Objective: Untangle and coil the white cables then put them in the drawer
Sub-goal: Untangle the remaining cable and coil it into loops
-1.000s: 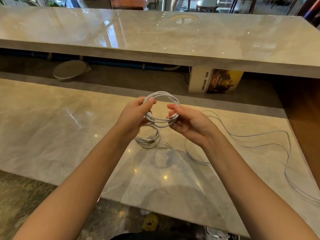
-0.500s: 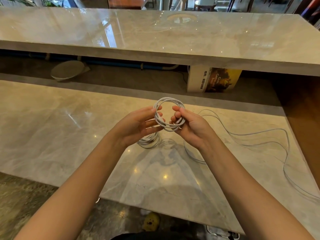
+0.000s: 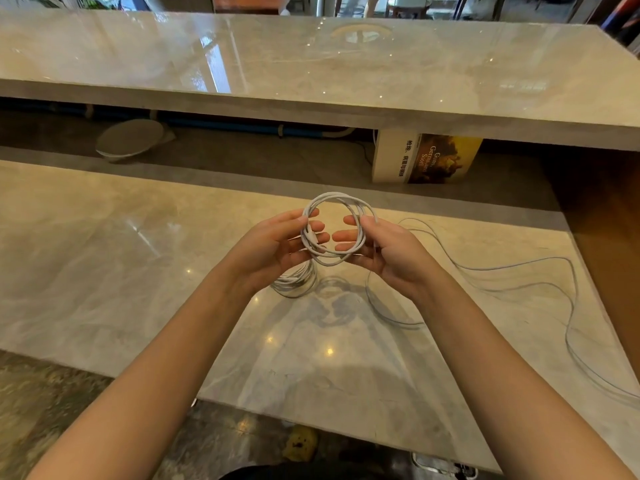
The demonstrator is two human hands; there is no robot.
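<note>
A white cable wound into a round coil [image 3: 332,202] hangs above the marble counter [image 3: 104,258], held between both hands. My left hand [image 3: 273,247] pinches the coil's left side and my right hand [image 3: 388,251] grips its right side. A second coiled white cable [image 3: 294,282] lies on the counter just below my left hand, partly hidden by it. A thin loose cable [image 3: 519,268] sprawls in long loops over the counter to the right. No drawer is in view.
A higher marble shelf [image 3: 346,74] runs across the back. In the gap under it stand a book [image 3: 426,157] and a round grey disc [image 3: 130,140]. Dark wood [image 3: 606,220] borders the counter on the right. A yellow object [image 3: 301,441] lies on the floor.
The coil has opened into a wider ring and sits slightly lower and closer. My fingers have spread apart along its sides. The cables on the counter have not moved.
</note>
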